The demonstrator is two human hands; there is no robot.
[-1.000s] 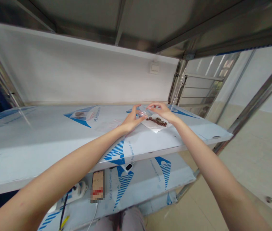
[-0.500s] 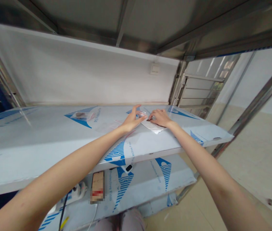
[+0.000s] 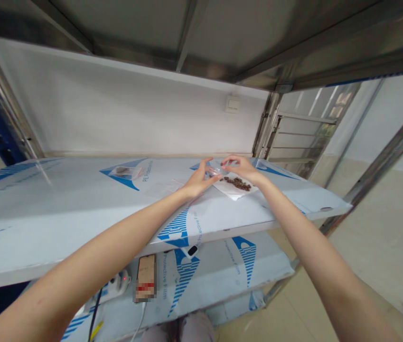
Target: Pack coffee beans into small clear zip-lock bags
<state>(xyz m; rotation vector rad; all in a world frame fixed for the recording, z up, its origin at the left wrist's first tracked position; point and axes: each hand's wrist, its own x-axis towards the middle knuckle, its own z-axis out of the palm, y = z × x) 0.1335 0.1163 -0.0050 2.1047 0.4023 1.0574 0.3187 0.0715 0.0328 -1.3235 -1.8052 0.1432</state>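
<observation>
Right hand [image 3: 244,167] has lifted, its narrow grip pinching a clear bag [image 3: 215,169].

Soft bright light, faint glare on the protective film [image 3: 80,190], edges bowed outward.

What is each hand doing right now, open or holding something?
Left hand: partly closed, pinching a clear plastic bag.
Right hand: partly closed, pinching the same bag.

Right hand [image 3: 243,168] lifted off white packet [image 3: 237,191], now arched above its upper edge, right of frame centre. Small dark-brown pieces [image 3: 237,184], covered earlier, now exposed on packet.
</observation>
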